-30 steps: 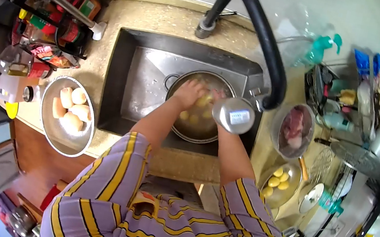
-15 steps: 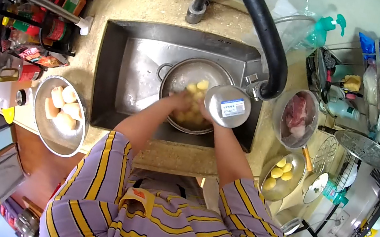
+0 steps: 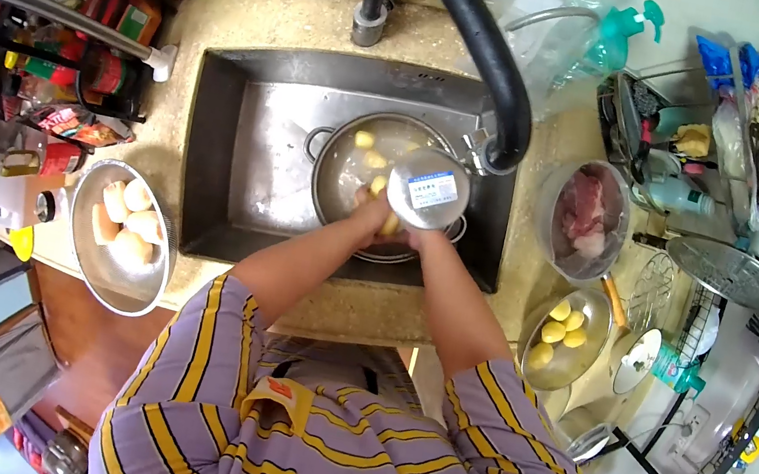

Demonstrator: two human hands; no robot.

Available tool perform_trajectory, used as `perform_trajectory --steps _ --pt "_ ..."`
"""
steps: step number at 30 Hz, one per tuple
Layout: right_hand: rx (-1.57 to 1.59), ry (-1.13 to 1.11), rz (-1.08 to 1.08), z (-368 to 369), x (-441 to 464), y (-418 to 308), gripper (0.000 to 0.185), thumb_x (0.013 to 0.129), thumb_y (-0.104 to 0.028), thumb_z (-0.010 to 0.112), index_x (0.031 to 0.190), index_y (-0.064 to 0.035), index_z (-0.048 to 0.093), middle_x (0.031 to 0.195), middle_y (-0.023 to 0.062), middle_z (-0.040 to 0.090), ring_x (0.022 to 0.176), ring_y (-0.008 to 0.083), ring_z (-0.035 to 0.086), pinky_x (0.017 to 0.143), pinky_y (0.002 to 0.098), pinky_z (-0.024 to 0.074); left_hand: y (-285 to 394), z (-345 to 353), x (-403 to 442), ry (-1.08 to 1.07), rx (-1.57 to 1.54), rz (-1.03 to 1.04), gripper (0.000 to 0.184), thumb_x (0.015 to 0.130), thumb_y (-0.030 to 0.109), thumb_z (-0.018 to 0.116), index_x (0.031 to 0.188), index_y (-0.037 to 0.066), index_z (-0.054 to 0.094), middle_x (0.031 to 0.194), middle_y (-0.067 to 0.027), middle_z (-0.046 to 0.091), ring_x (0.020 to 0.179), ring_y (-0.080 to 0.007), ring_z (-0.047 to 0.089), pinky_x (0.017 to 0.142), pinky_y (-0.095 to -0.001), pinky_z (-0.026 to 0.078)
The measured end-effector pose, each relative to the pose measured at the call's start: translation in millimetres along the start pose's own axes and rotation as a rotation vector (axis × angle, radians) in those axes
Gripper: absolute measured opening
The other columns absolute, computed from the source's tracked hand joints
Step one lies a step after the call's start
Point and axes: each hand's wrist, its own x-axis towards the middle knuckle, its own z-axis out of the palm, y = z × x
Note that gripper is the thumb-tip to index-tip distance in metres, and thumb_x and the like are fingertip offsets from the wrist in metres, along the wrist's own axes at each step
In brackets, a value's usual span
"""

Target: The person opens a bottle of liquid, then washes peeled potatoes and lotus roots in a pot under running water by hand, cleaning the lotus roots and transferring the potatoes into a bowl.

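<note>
Head view: potatoes (image 3: 375,159) are lying in the pot (image 3: 317,168), beyond my left hand (image 3: 369,213), the nearer one, whose grip I cannot tell; the tap head (image 3: 428,192) is hiding my right hand (image 3: 424,237), its grip likewise unclear.

One grey steel sink (image 3: 273,147) and one black curved faucet (image 3: 485,42). One round steel pot (image 3: 315,180); its yellow chunks (image 3: 374,159) number at least three, the rest partly hidden. One oval silver basin (image 3: 125,286) with five thick pale pieces (image 3: 143,224). One shallow metal bowl (image 3: 569,374) with five round yellow potatoes (image 3: 574,337). One translucent bowl (image 3: 552,235) of red meat (image 3: 584,210). One teal pump bottle (image 3: 607,50).
</note>
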Motion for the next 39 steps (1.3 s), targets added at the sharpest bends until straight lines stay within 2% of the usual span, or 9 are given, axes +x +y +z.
perform_trajectory --steps 5,15,21,22,27,30,34,36,39 --pt "0.108 -0.042 -0.052 19 -87 -34 0.047 0.098 -0.052 0.04 0.13 -0.018 0.047 0.116 0.0091 0.059 0.088 0.0223 0.065 0.056 0.0376 0.0559 28 29 -92 0.103 0.139 0.139 0.041 0.098 0.044 0.042 0.127 0.015 0.038 0.09 -0.0114 0.063 0.062 -0.0196 0.062 0.034 -0.0318 0.04" --pt "0.307 0.148 -0.301 26 -205 -41 0.043 0.102 -0.045 0.039 0.133 -0.0166 0.045 0.12 0.0112 0.06 0.09 0.0228 0.064 0.05 0.0341 0.0546 22 67 -165 0.107 0.256 0.242 0.062 0.094 0.053 0.049 0.142 0.021 0.024 0.116 -0.0173 0.056 0.075 -0.0244 0.062 0.042 -0.0312 0.047" --pt "0.414 0.429 -0.648 -26 -257 -7 0.049 0.101 -0.041 0.044 0.138 -0.0089 0.044 0.128 0.0146 0.058 0.115 0.0262 0.057 0.096 0.0349 0.0459 12 142 -221 -0.159 0.524 0.451 0.057 0.097 0.051 0.044 0.14 0.023 0.018 0.109 -0.0143 0.056 0.063 -0.0193 0.059 0.039 -0.0258 0.042" --pt "0.459 0.48 -0.766 -39 -263 9 0.051 0.1 -0.041 0.045 0.139 -0.0077 0.043 0.128 0.0152 0.058 0.115 0.0263 0.057 0.097 0.0346 0.0452 5 164 -236 -0.151 0.475 0.444 0.063 0.094 0.045 0.056 0.141 0.012 0.031 0.121 -0.0168 0.054 0.086 -0.023 0.064 0.045 -0.0306 0.053" --pt "0.224 0.909 -0.629 -108 -370 56 0.062 0.1 -0.051 0.037 0.143 -0.006 0.04 0.133 0.018 0.054 0.123 0.0289 0.052 0.103 0.0353 0.0409 -36 256 -274 -0.559 0.554 0.22 0.072 0.094 0.057 0.052 0.146 0.021 0.017 0.123 -0.0143 0.054 0.091 -0.0273 0.065 0.053 -0.0383 0.056" --pt "0.446 0.864 -0.502 -135 -380 86 0.071 0.099 -0.062 0.031 0.152 -0.0137 0.027 0.138 0.0134 0.051 0.124 0.0271 0.051 0.098 0.0402 0.0466 -37 282 -262 -0.787 0.539 -0.069 0.066 0.098 0.061 0.038 0.147 0.024 0.016 0.141 -0.0094 0.045 0.113 -0.0264 0.058 0.087 -0.0467 0.052" --pt "0.355 0.995 -0.5 -117 -403 71 0.057 0.101 -0.05 0.04 0.144 -0.013 0.039 0.125 0.0064 0.058 0.108 0.0191 0.058 0.086 0.0368 0.0533 -24 252 -268 -0.63 0.744 0.084 0.069 0.097 0.057 0.043 0.151 0.022 0.018 0.144 -0.0077 0.041 0.116 -0.0278 0.055 0.095 -0.0488 0.046" --pt "0.07 0.974 -0.664 -102 -386 67 0.045 0.102 -0.04 0.046 0.136 -0.011 0.049 0.119 0.0039 0.06 0.103 0.0153 0.059 0.083 0.0359 0.0543 -9 205 -249 -0.669 0.606 0.179 0.051 0.098 0.032 0.054 0.143 0.014 0.038 0.135 -0.006 0.048 0.11 -0.0229 0.058 0.091 -0.0425 0.049" --pt "0.237 0.584 -0.692 -56 -350 23 0.027 0.099 -0.023 0.054 0.117 -0.0049 0.06 0.099 0.0058 0.065 0.092 0.0162 0.063 0.081 0.0307 0.0508 9 113 -162 -0.538 0.88 0.452 0.037 0.098 0.022 0.054 0.132 0.009 0.048 0.118 -0.0033 0.059 0.103 -0.0222 0.061 0.085 -0.0352 0.051"
